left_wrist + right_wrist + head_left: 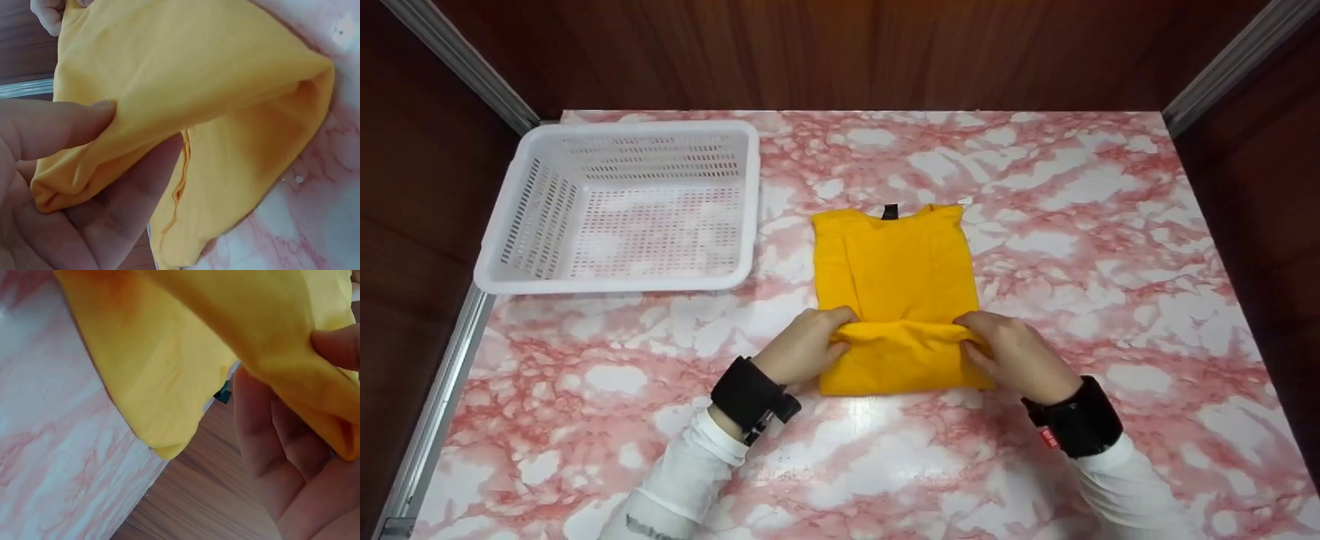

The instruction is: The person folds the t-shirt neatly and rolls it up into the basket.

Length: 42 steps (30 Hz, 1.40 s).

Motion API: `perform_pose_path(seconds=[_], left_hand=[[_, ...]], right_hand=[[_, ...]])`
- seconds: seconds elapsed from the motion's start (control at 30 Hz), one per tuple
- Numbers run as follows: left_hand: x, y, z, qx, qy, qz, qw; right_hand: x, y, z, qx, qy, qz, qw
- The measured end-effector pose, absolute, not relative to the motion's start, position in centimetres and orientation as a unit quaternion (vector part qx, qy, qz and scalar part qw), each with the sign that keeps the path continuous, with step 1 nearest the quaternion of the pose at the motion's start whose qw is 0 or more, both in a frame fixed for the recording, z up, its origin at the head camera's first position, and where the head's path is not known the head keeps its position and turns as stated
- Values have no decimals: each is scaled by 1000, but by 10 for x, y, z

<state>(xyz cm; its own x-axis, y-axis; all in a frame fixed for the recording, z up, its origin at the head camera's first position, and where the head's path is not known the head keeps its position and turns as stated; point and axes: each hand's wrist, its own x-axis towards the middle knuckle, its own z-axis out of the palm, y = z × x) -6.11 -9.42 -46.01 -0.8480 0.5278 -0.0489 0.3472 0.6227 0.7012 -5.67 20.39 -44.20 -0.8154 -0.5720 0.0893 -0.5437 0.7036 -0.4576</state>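
Observation:
A yellow T-shirt [911,262] lies on the table with its neckline and black label toward the back, its sides folded in to a narrow strip. Its lower part is turned up and over toward the neck. My left hand [808,345] pinches the left end of that raised edge between thumb and fingers; the left wrist view shows the doubled cloth [185,84] arching away from the thumb. At the right end, my right hand [1015,352] pinches the same edge. The right wrist view shows its thumb on top of the cloth [270,337] and fingers beneath.
A white plastic basket [748,217] with slotted walls stands at the back left, nothing inside it. Pink-and-white marbled tabletop [1110,285] surrounds the shirt. Dark wood panels [840,56] with metal corner rails close in the back and sides.

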Motion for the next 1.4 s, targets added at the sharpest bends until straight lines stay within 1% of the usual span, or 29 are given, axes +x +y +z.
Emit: perform_pose_path(seconds=[0.2,0.63,0.9,1.0,1.13,1.27,1.4], left_hand=[[-73,-93,-466,227,898,355,124],[-89,-91,-491,195,910,342,129],[-91,-89,-499,181,914,347,109],[-90,-90,-502,176,916,348,97],[-86,-91,-506,164,925,334,75],[-83,-91,-510,173,940,291,32],[-79,-91,-512,190,956,223,-12]], right_hand=[[-73,199,-450,-280,931,-231,32],[-101,189,-472,-260,932,-238,85],[-107,186,-485,-248,931,-244,111],[-108,187,-489,-253,931,-245,98],[-109,189,-494,-272,933,-229,50],[-109,191,-500,-294,935,-200,10],[-105,192,-504,-298,939,-172,2]])
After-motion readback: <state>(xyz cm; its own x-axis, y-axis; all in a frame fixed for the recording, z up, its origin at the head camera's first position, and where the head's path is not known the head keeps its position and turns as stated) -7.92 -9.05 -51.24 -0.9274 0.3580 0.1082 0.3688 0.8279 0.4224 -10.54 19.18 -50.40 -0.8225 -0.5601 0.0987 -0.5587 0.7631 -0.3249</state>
